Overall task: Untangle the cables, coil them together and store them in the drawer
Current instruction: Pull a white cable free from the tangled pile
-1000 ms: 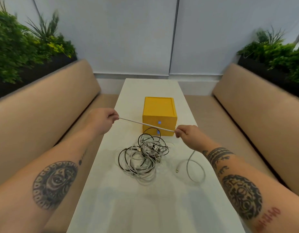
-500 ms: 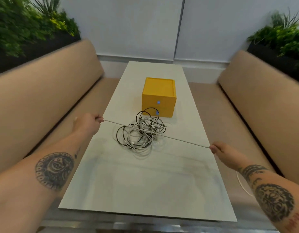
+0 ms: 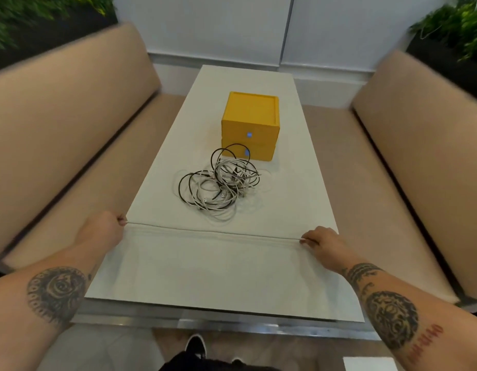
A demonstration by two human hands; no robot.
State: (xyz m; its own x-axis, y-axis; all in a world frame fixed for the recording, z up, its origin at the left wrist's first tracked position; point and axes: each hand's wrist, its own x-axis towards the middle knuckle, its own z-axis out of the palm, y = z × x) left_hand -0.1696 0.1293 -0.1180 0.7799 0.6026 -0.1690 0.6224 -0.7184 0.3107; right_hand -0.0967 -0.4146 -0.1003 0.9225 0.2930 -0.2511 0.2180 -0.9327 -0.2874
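One white cable (image 3: 210, 231) is out of the mess. Left hand (image 3: 102, 232) pinches one end at the table's left edge, right hand (image 3: 321, 243) pinches the other near the right edge, fingers curled on it both sides, so the line runs taut across the near part of the table (image 3: 205, 277), on the surface or just above it, can't tell which. A second ago that cable was up in the air in front of the box with a slack tail looped on the table to the right; half a second ago it ran diagonally over the pile. It's now pulled back toward the person and sits well apart from the pile, no tail showing. My read: first cable is freed and straightened, ready to coil. Rest isn't done: the tangle (image 3: 221, 180) of black and white cables lies mid-table, loops crossed, one black loop standing up against the lower front of the yellow drawer box (image 3: 249, 124) just behind it. Both drawer fronts look closed, blue knobs showing, so storage is untouched. Surface: long pale tabletop, metal rim at the near edge. Room: tan benches left (image 3: 58, 116) and right (image 3: 419, 129), white wall (image 3: 218, 22) at the far end, green plants (image 3: 31, 14) above each bench back.
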